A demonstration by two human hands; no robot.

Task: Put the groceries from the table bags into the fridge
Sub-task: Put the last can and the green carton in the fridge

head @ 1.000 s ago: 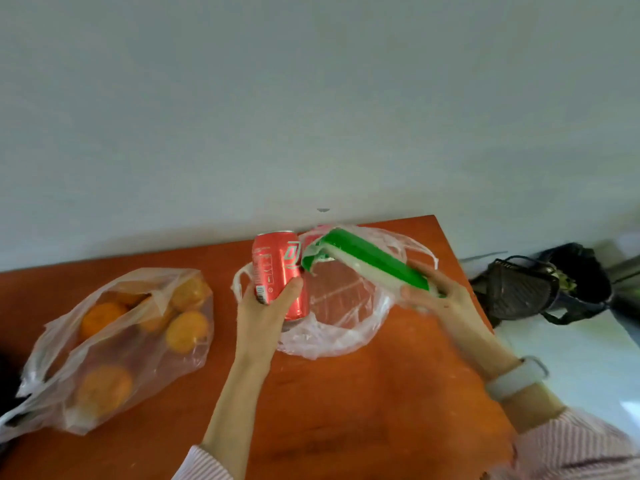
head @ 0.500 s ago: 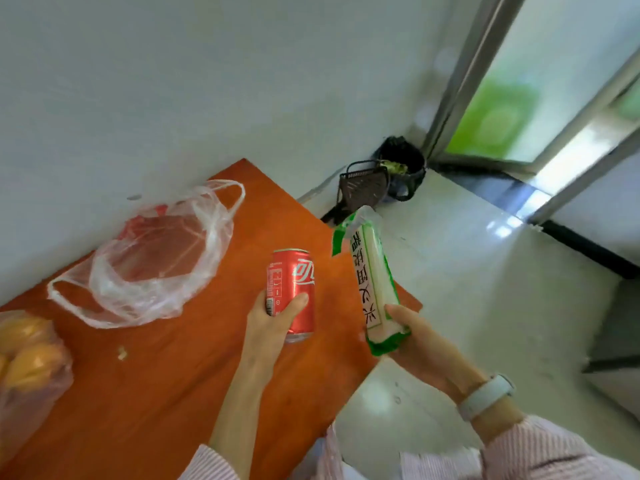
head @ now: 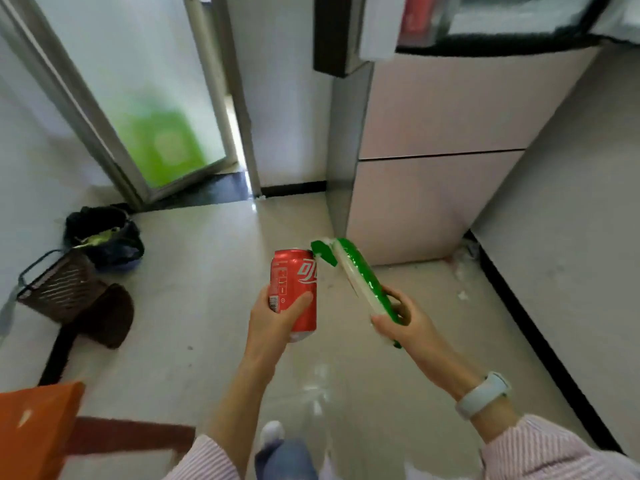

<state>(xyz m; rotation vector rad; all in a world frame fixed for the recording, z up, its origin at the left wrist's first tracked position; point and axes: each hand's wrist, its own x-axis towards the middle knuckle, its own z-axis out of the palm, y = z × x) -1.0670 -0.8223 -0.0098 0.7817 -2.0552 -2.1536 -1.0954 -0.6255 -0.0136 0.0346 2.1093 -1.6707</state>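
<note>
My left hand (head: 273, 323) grips an upright red soda can (head: 294, 282) at the centre of the view, over the floor. My right hand (head: 407, 325) holds a long green and white packet (head: 356, 275) by its lower end; the packet slants up and to the left, its top almost touching the can. The fridge (head: 433, 147) stands ahead at the upper right, its pale lower drawers shut and its upper door (head: 341, 32) swung open. The table's orange corner (head: 34, 424) shows at the bottom left; the bags are out of view.
A black bin (head: 104, 237) and a dark dustpan (head: 69, 289) sit on the floor at the left by a glass door (head: 145, 109). A wall with a black skirting line (head: 540, 327) runs along the right. Pale floor tiles lie between me and the fridge.
The view has swung right, from the table and its bags to the floor and the fridge. Both hands still carry the can and the packet, now away from the table.
</note>
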